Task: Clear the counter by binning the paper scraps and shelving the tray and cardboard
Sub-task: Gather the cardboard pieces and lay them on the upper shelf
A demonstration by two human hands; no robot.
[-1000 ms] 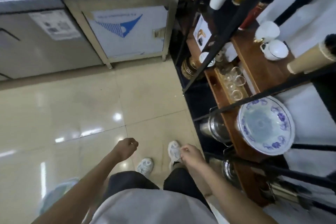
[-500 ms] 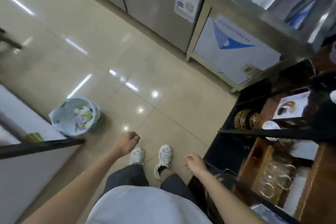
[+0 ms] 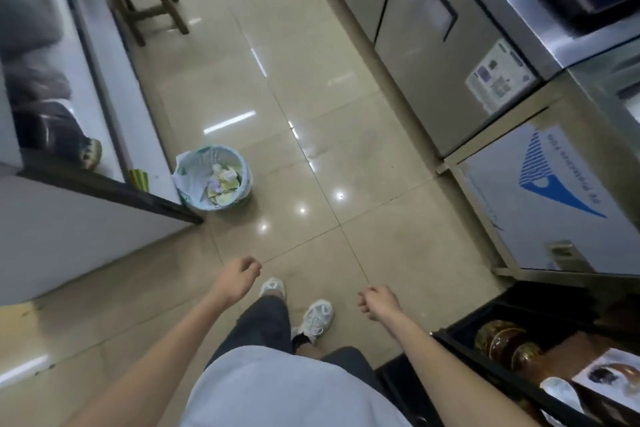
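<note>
Person stands on tiled floor, left hand and right hand both loosely curled, holding nothing, paper scraps in lined bin beside white counter ahead-left.

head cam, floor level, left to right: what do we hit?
White counter → lined bin holding paper scraps → bare tile floor → stainless cabinet with the blue triangle logo.
</note>
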